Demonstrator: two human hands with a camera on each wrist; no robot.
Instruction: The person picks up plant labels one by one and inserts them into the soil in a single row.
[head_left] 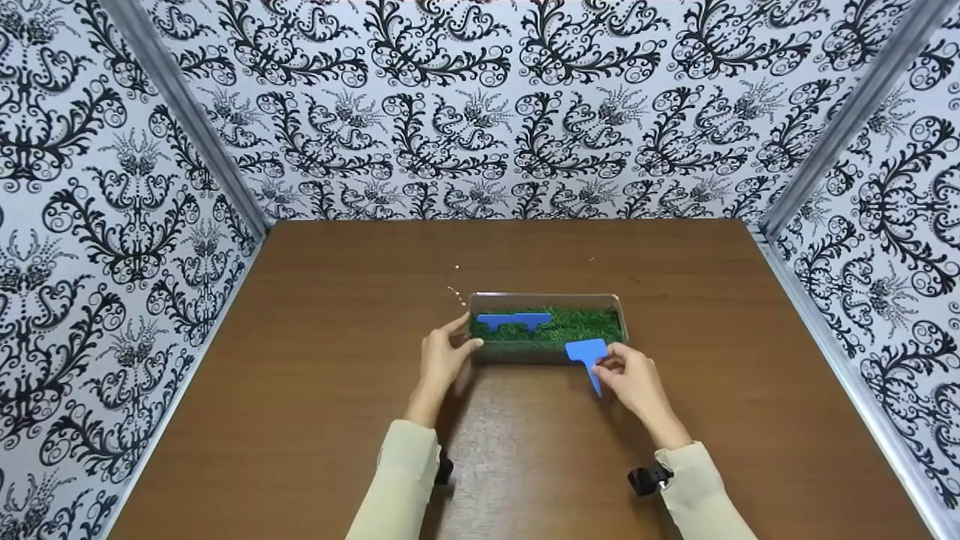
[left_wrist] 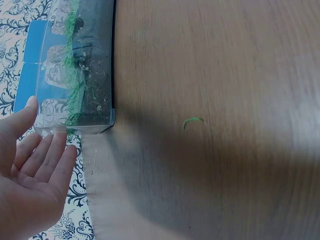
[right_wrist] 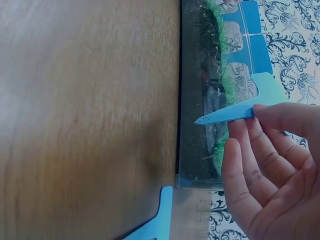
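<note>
A clear rectangular container [head_left: 525, 350] holds dark soil topped with green artificial grass [head_left: 581, 324]. Two blue T-shaped plant labels [head_left: 495, 321] stand side by side in its left half. My left hand [head_left: 445, 356] holds the container's left end, thumb at the front corner and fingers around the end wall. Between thumb and fingers, my right hand [head_left: 634, 379] pinches a third blue plant label [head_left: 587, 351] by its stem. That label is in front of the container's right part, wide head up and pointed tip down.
Another blue piece [right_wrist: 152, 222] shows at the bottom edge of the right wrist view. A green grass strand [left_wrist: 192, 120] lies on the brown wooden table [head_left: 337, 337]. Small pale specks [head_left: 456, 295] lie behind the container. Patterned walls [head_left: 480, 112] enclose the table's back and sides.
</note>
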